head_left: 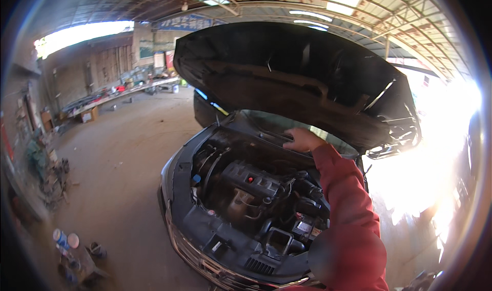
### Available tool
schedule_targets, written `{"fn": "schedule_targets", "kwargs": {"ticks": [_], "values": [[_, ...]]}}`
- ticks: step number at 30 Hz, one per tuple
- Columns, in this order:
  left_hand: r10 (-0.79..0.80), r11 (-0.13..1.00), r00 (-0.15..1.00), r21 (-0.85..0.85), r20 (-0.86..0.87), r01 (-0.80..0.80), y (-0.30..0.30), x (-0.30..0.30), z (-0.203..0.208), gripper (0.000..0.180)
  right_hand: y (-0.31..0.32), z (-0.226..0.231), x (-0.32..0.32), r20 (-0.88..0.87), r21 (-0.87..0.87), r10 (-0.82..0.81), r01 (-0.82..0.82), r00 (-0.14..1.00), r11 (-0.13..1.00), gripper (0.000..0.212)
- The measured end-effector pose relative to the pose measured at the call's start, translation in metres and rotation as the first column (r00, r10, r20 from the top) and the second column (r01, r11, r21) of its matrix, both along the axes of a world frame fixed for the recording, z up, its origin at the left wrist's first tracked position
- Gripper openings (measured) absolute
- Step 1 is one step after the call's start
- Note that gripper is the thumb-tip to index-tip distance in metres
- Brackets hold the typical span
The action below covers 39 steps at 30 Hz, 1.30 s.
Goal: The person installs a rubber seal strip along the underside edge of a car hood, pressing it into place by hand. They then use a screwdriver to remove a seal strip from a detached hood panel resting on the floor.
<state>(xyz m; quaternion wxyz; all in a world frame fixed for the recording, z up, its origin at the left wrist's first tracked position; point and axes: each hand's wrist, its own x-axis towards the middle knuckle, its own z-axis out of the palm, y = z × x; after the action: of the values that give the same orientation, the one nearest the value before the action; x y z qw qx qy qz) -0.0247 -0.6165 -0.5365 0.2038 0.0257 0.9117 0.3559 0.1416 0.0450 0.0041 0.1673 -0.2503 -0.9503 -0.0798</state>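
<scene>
Engine bay of a dark car lies open nearest, its black engine cover at the middle. Beyond it, the red-sleeved right hand rests flat, fingers together, on the cowl below the windscreen, under the raised hood.

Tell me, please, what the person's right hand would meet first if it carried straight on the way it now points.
The right hand lies at the rear of the engine bay, fingers pointing left along the cowl panel under the windscreen. Going on, it would probably slide along that panel; depth is unclear.
</scene>
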Motion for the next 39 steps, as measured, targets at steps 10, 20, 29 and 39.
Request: {"fn": "schedule_targets", "kwargs": {"ticks": [10, 20, 29, 39], "values": [[0.070, 0.997, 0.983, -0.047, 0.168, -0.062, -0.115, 0.282, -0.063, 0.050, -0.124, -0.356, 0.037, -0.178, -0.960, 0.158, -0.207, 0.971, 0.190, 0.044], [0.470, 0.883, 0.881, -0.022, 0.046, -0.470, -0.133, 0.337, -0.008, 0.045, -0.331, -0.556, 0.195, 0.226, -0.908, 0.480, 0.362, 0.848, -0.212, 0.035], [0.466, 0.885, 0.755, 0.217, -0.461, -0.413, -0.193, 0.322, 0.113, 0.025, -0.305, -0.530, 0.146, 0.101, -0.995, 0.151, 0.099, 0.983, 0.018, 0.030], [0.493, 0.314, 0.254, -0.102, -0.832, -0.944, -0.439, 0.357, 0.129, 0.032, -0.458, -0.516, 0.177, 0.223, -0.972, 0.323, 0.236, 0.920, 0.001, 0.033]]}}
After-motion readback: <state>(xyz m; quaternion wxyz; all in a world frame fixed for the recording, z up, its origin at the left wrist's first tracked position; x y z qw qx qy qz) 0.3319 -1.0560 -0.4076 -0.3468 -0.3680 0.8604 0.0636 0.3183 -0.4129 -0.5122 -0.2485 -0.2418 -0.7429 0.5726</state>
